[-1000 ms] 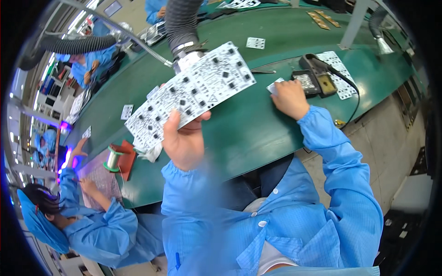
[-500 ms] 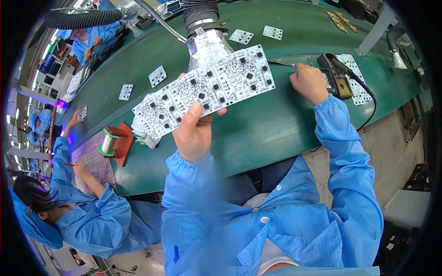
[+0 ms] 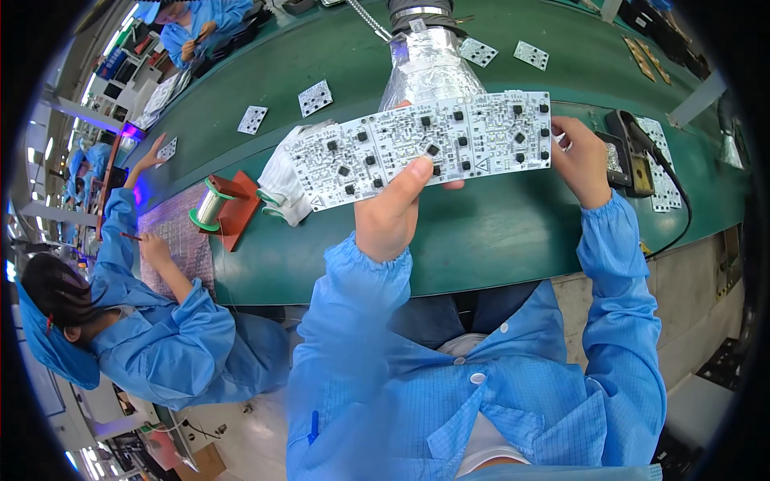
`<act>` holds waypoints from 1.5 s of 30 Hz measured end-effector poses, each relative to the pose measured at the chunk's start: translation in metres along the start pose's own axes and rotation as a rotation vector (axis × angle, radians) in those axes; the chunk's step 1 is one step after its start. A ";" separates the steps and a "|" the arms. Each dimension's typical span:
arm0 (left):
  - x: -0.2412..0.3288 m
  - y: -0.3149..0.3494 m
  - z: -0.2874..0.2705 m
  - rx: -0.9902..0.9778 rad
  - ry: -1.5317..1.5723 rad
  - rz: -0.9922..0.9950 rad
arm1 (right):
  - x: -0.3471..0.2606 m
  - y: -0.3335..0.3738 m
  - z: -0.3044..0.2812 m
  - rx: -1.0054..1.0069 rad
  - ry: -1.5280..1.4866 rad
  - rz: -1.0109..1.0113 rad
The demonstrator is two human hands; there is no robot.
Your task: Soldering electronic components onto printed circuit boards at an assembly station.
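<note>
A long white circuit board (image 3: 497,136) with several black square parts is held up by my left hand (image 3: 393,204). Its thumb presses the front of the board, and the other fingers are behind. My right hand (image 3: 584,160) is closed at the board's right end, its fingertips partly behind the edge. Whether it pinches the board or a thin tool there is hidden. Behind the board's left end lies a white glove (image 3: 285,172). A foil-wrapped duct nozzle (image 3: 433,64) stands just beyond the board.
A solder wire spool (image 3: 212,204) sits on a red stand to the left. Small boards (image 3: 315,98) lie across the green table (image 3: 481,240). At right are a soldering iron holder (image 3: 630,152) and another long board (image 3: 666,176). A co-worker (image 3: 160,337) sits at left.
My right hand has come to the board's right end; the thin pointed tool seen at its fingers is now out of sight. The board has turned more level. The whole view has shifted.
</note>
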State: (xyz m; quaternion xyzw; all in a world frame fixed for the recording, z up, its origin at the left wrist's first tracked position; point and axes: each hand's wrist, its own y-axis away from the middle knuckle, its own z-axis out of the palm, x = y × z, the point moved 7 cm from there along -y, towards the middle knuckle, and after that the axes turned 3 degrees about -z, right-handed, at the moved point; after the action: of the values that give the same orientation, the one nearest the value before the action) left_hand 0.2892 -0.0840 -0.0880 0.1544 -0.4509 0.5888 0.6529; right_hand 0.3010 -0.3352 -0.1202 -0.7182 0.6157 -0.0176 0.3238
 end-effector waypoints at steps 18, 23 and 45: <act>-0.024 0.000 0.003 -0.148 0.037 -0.185 | 0.034 0.021 0.010 -0.179 0.697 -0.099; -0.034 0.003 -0.008 -0.012 0.066 -0.165 | 0.043 0.017 0.012 -0.104 0.631 -0.190; -0.067 0.025 0.011 -0.234 0.020 -0.534 | -0.132 0.069 -0.082 -0.169 -0.404 -0.732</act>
State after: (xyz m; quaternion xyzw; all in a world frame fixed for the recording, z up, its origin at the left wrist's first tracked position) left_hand 0.2690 -0.1278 -0.1420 0.1855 -0.4525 0.3415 0.8026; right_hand 0.1742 -0.2559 -0.0399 -0.9024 0.2436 0.0603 0.3504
